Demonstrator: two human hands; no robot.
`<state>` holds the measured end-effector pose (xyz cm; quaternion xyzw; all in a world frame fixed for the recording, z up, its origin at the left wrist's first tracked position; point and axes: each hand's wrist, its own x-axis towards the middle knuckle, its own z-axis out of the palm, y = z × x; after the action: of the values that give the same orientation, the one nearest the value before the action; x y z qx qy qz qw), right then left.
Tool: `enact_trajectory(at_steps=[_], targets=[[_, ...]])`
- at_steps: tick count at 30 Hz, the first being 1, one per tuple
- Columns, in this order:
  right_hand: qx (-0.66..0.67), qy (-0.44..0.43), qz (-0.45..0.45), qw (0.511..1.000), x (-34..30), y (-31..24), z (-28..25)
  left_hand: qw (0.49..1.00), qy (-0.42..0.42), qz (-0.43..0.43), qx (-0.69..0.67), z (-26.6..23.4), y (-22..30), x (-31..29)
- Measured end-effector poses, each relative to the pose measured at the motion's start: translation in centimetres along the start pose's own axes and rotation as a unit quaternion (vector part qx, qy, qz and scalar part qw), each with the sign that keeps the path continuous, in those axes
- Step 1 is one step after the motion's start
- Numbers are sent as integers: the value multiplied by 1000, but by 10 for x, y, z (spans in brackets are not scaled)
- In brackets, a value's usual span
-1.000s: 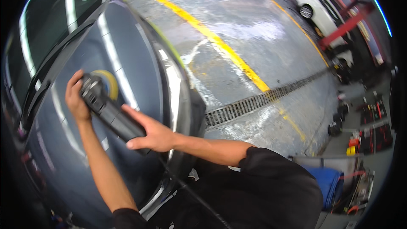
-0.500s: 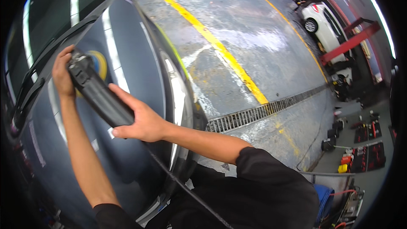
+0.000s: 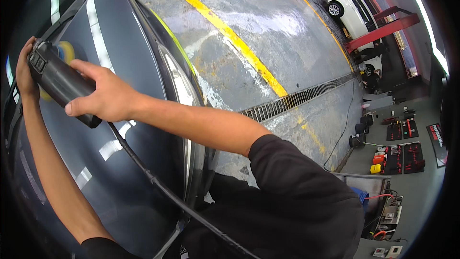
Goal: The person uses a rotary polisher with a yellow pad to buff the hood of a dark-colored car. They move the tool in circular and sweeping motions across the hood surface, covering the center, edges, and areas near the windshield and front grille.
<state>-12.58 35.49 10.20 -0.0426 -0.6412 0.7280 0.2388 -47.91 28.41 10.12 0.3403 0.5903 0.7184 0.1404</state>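
A black car polisher (image 3: 64, 84) with a yellow and blue round pad (image 3: 67, 52) is between my two hands, over the dark grey car hood (image 3: 129, 62). My left hand (image 3: 26, 69) is wrapped round its head end, the fingertips partly hidden behind it. With thumb and fingers, my right hand (image 3: 108, 91) grips the rear of the body. The pad lies against the hood near the windshield's base, mostly hidden by the tool. From the polisher's rear end a black cord (image 3: 158, 182) runs across the hood toward my body.
The headlight (image 3: 175, 74) and a green-yellow edge line the hood's right side. Beyond lies a grey floor with a yellow stripe (image 3: 211, 17) and a drain grate (image 3: 297, 98). A white car (image 3: 352, 12) stands by a red lift (image 3: 383, 32); tool panels (image 3: 413, 157) hang at right.
Both hands and the polisher have moved left across the hood, toward the windshield side. The view has shifted as well, and more of the cord shows.
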Motion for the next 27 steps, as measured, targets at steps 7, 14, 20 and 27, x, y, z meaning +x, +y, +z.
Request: enact_trajectory(at_steps=[7,14,20,27], targets=[[45,6,21,999,19,1,6,998,-12,27,51,-25,-16,26],[62,2,59,996,6,4,15,998,3,34,46,-20,-11,-2],[69,36,56,995,-33,10,22,991,22,76,106,26,16,-53],[93,64,119,986,-116,-10,27,997,44,52,22,97,40,-136]])
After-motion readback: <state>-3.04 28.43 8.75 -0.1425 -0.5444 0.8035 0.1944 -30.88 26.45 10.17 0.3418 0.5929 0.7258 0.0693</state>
